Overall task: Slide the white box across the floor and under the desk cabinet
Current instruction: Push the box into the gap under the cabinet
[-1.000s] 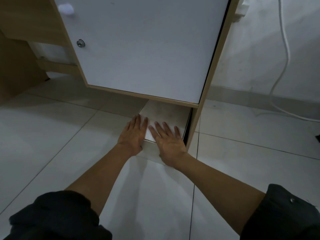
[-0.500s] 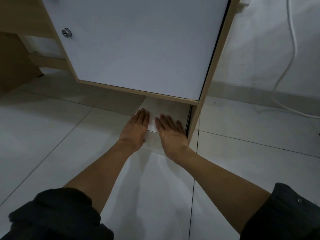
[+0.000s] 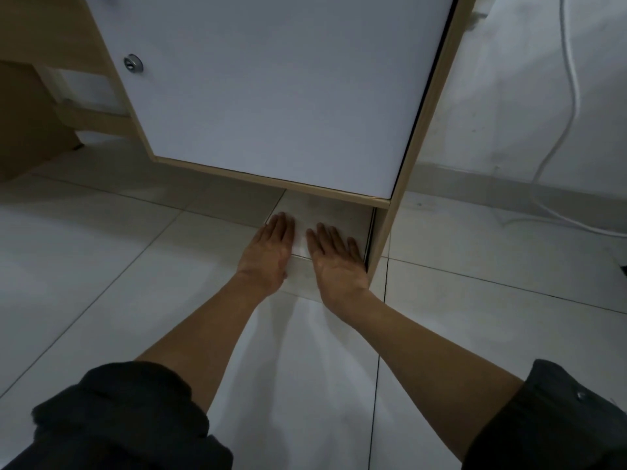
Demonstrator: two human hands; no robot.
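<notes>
Both hands, left hand (image 3: 268, 254) and right hand (image 3: 336, 262), spread flat on white box (image 3: 334, 220) half under desk cabinet (image 3: 271, 96); pale tiled floor (image 3: 101, 266), white wall (image 3: 509, 113).

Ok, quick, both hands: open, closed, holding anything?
Left hand: open, flat on the box, gripping nothing.
Right hand: open, flat on the box, gripping nothing.

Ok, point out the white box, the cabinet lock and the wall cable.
white box (image 3: 330, 217), head view, bare top face.
cabinet lock (image 3: 133, 64), head view, metal face.
wall cable (image 3: 572, 96), head view, hanging stretch.
</notes>
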